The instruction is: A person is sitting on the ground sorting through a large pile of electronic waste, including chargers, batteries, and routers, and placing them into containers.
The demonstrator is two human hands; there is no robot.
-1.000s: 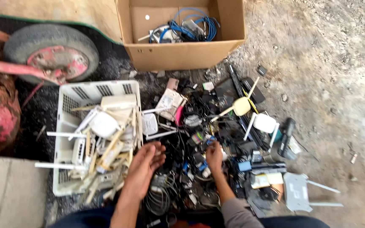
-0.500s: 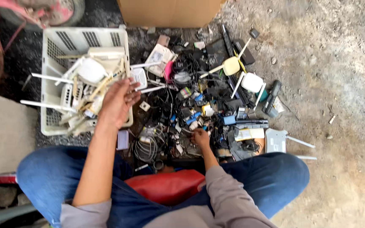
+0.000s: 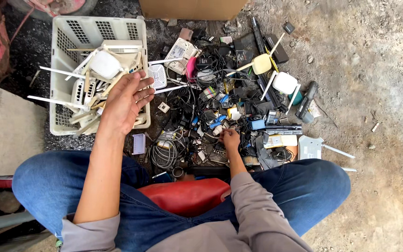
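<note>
Our crate (image 3: 64,123) holds many white routers; our left hand (image 3: 124,100) hovers above, fingers spread, empty; our right hand (image 3: 231,138) pinches into the large remaining pile (image 3: 225,102).

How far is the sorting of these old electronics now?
Done: the white basket already holds many white routers with antennas. In hand: the left hand is open and empty above the basket's near edge; the right hand reaches into the pile of cables and adapters. Left: most of that pile, several routers included.
</note>
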